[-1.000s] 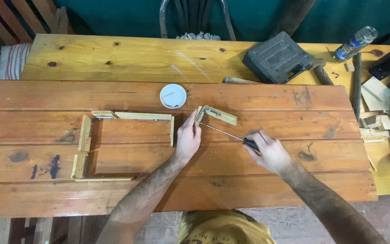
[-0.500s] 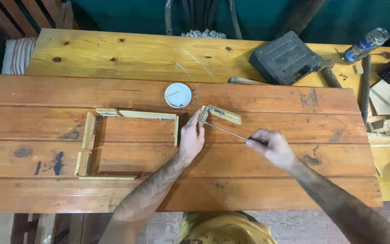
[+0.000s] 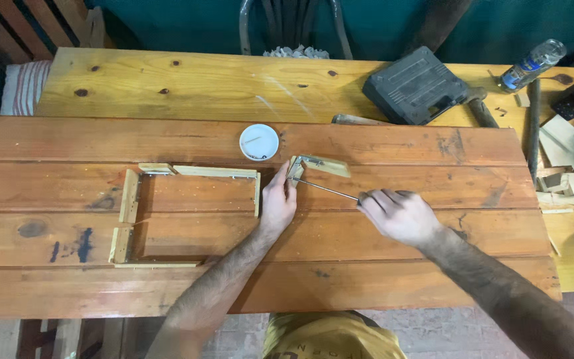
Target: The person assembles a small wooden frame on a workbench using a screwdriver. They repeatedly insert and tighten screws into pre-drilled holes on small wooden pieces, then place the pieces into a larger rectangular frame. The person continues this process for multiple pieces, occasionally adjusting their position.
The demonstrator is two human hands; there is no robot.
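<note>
1. Reddish-brown planks make up the counter (image 3: 367,279), and a small L-shaped piece of pale wood (image 3: 317,166) lies on it, just right of the white round lid (image 3: 259,142).
2. Left hand (image 3: 278,201) rests directly below that piece, its fingers (image 3: 283,174) pressed against the piece's left end, pinning it to the counter.
3. Right hand (image 3: 400,216) sits lower right of the piece, fingers curled closed around the handle of a screwdriver (image 3: 327,189).
4. Its thin metal shaft runs up and left from the hand to the piece's inner corner, where the tip meets the wood.
5. Left of the piece, an open frame of pale wooden strips (image 3: 187,171) lies flat, its right side incomplete.
6. Above and right of the piece, a dark plastic tool case (image 3: 414,85) sits on the lighter pine counter behind, with a clear plastic bottle (image 3: 533,64) farther right.
</note>
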